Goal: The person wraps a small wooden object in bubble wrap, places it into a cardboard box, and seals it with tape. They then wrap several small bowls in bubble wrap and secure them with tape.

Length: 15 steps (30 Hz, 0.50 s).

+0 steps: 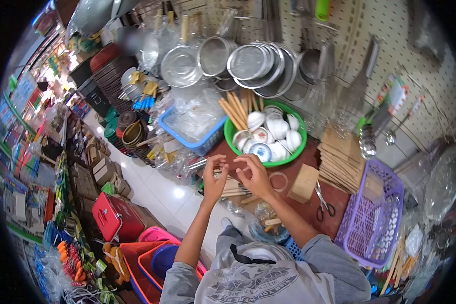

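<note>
My left hand (216,177) is raised in the middle of the view, fingers curved and apart, with nothing in it. Close on its right, my right hand (254,176) is held the same way, thumb and fingers apart and empty. The two hands do not touch. Both are over the near edge of a red-brown tabletop (334,207). Just beyond them stands a green basin (303,137) with white bowls (276,126) and wooden-handled tools (234,109). A roll of tape (277,181), a cardboard box (304,183) and scissors (325,203) lie right of my right hand.
A blue basket (207,146) with clear plastic bags is left of the basin. Flat brown pieces (339,159) and a purple basket (372,218) are at right. Metal strainers (251,63) hang above. A red box (115,217) stands at lower left.
</note>
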### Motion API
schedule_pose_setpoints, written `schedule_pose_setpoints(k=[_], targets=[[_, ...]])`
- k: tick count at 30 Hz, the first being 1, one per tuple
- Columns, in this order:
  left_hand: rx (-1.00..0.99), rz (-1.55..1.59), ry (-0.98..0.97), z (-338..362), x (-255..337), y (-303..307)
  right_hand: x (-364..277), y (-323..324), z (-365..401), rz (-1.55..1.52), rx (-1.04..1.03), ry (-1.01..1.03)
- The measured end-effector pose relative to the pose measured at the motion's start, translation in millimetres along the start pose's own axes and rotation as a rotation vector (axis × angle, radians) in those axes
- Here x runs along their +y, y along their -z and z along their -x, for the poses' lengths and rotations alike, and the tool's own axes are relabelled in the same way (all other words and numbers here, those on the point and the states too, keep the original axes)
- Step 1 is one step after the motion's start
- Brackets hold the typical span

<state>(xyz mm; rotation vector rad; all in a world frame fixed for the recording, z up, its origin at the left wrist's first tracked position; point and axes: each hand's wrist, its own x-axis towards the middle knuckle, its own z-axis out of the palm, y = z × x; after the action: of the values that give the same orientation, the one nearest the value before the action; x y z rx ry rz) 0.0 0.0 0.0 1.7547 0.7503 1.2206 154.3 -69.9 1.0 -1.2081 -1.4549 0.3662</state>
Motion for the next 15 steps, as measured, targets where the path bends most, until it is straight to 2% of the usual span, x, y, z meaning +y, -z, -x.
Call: schedule_pose_setpoints(k=[2,3,9,10,13,15], targets=[[0.052,-0.014,-0.005,-9,4,8,-5,-6,-16,-0.047,-0.023,0.007],[0.058,-0.021,0.019,-24,-14,39,-3,-39,-38,-0.039,-0.052,-0.025],[0.064,-0.024,-0.008,-105,-47,97,25,-105,-130,0.026,-0.066,-0.028],[0.052,-0.038,-0.035,-118,-56,103,30,-113,-142,0.07,-0.073,-0.048],[0.013,-0.067,-0.055,-152,-76,119,60,-136,-180,0.338,0.038,0.066],[-0.008,-0.073,-0.067,-175,-94,126,78,-147,-203,0.373,0.053,-0.008]])
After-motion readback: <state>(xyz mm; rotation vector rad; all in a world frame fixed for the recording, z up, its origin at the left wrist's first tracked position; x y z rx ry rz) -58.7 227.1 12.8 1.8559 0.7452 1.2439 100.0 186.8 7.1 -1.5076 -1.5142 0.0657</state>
